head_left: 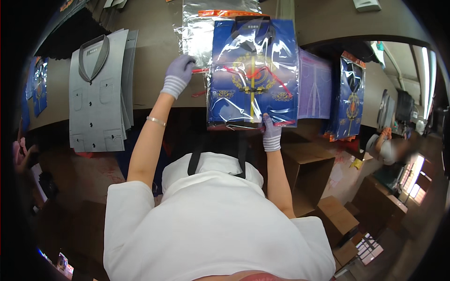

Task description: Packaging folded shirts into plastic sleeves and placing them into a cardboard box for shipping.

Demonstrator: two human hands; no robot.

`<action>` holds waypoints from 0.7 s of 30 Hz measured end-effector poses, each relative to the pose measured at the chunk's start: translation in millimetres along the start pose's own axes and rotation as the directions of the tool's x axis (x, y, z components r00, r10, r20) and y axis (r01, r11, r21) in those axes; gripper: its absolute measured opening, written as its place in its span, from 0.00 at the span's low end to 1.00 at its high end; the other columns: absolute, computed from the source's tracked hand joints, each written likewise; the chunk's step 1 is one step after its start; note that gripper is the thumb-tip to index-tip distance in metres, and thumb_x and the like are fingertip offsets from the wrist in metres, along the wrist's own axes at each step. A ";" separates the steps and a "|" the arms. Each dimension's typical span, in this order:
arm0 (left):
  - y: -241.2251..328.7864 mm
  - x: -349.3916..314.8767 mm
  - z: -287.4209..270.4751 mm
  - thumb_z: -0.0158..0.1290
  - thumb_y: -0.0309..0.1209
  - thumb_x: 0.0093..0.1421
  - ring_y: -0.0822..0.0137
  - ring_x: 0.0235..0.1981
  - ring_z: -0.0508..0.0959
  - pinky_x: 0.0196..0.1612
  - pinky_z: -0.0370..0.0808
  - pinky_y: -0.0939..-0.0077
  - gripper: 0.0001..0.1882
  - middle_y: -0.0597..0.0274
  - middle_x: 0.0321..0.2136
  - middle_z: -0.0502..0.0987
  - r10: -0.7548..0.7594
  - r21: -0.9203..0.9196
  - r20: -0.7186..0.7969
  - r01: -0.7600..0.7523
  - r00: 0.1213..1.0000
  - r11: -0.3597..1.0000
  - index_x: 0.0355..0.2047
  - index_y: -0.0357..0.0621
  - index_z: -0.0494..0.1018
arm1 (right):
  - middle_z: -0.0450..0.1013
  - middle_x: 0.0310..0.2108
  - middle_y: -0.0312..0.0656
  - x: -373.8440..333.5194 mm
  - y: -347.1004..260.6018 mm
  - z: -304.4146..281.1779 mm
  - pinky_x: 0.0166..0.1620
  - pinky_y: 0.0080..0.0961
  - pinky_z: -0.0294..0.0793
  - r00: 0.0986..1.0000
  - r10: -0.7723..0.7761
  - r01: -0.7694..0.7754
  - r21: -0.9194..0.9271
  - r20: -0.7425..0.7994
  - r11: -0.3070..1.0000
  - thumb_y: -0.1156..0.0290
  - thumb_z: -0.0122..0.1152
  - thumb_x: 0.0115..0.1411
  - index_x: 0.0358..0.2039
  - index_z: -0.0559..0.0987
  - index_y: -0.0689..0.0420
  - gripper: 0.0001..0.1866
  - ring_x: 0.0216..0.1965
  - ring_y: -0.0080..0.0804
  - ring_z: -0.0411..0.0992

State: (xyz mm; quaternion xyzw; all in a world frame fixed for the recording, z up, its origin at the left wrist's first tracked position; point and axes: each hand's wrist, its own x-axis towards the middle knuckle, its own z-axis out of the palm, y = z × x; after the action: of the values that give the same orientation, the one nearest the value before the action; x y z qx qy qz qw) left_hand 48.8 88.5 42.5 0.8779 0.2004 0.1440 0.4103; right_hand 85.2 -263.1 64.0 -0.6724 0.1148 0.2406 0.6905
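A folded blue shirt [234, 84] with a dark collar and gold ornament lies in a clear, shiny plastic bag in front of me, at the table's near edge. My right hand [272, 134], in a pale purple knit glove, grips the bag's lower edge with the thumb on top. To the left of the bag is my left hand [179, 75], gloved the same way, its fingers curled in. A thin red strip [200, 71] runs from the bag to these fingertips. Whatever they pinch is too small to make out.
Clear bags [192, 35] with orange edges lie behind the blue shirt. Left stands a stack of grey folded shirts [96, 103]; right, a purple printed panel [314, 84] and more bagged blue shirts [350, 96]. Cardboard boxes [304, 161] stand below right. Another person [386, 145] is at far right.
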 end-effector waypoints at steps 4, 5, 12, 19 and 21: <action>9.9 8.4 57.0 0.49 0.31 0.50 0.58 0.50 0.66 0.51 0.63 0.61 0.21 0.54 0.48 0.65 0.144 0.371 0.198 -0.210 0.970 0.905 0.46 0.43 0.64 | 0.64 0.18 0.30 -9.9 -50.6 15.4 0.17 0.14 0.59 0.979 -0.186 0.173 -0.136 -0.083 0.975 0.67 0.62 0.52 0.30 0.69 0.54 0.11 0.14 0.18 0.61; 7.0 2.1 71.0 0.50 0.33 0.50 0.58 0.56 0.60 0.55 0.59 0.55 0.25 0.56 0.54 0.61 0.148 0.549 0.244 -0.262 0.958 0.793 0.51 0.45 0.61 | 0.64 0.19 0.30 -8.1 -59.2 16.9 0.17 0.14 0.60 0.968 -0.220 0.203 -0.140 -0.123 0.969 0.67 0.62 0.52 0.30 0.70 0.54 0.11 0.15 0.18 0.61; 10.7 31.1 72.0 0.48 0.44 0.53 0.60 0.62 0.49 0.57 0.48 0.44 0.29 0.65 0.61 0.50 -0.202 0.760 0.149 0.019 0.968 0.650 0.55 0.56 0.60 | 0.68 0.29 0.34 5.9 -110.6 -30.4 0.19 0.16 0.65 0.827 -0.523 0.478 -0.231 -0.209 0.848 0.67 0.63 0.51 0.40 0.69 0.58 0.18 0.19 0.20 0.64; 125.8 59.4 20.0 0.58 0.31 0.45 0.56 0.40 0.71 0.43 0.67 0.66 0.19 0.58 0.38 0.72 0.474 0.100 -0.374 -0.473 0.797 0.875 0.39 0.45 0.70 | 0.63 0.44 0.33 6.0 -102.7 -5.6 0.26 0.17 0.69 0.932 -0.314 0.349 0.215 -0.182 0.912 0.70 0.62 0.52 0.51 0.62 0.53 0.27 0.35 0.23 0.65; 153.9 60.8 21.4 0.60 0.31 0.43 0.56 0.40 0.70 0.42 0.67 0.68 0.20 0.57 0.38 0.71 0.528 0.152 -0.233 -0.506 0.817 0.849 0.39 0.46 0.71 | 0.64 0.36 0.33 7.4 -100.1 21.9 0.23 0.15 0.66 0.928 -0.315 0.358 0.249 -0.197 0.900 0.68 0.63 0.51 0.44 0.66 0.54 0.21 0.26 0.21 0.63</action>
State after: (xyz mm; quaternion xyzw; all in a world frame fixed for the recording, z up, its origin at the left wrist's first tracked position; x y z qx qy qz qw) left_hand 147.1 13.2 154.3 0.8880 0.0135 0.3581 0.2883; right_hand 136.6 -238.2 149.4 -0.5937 0.0815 0.0468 0.7992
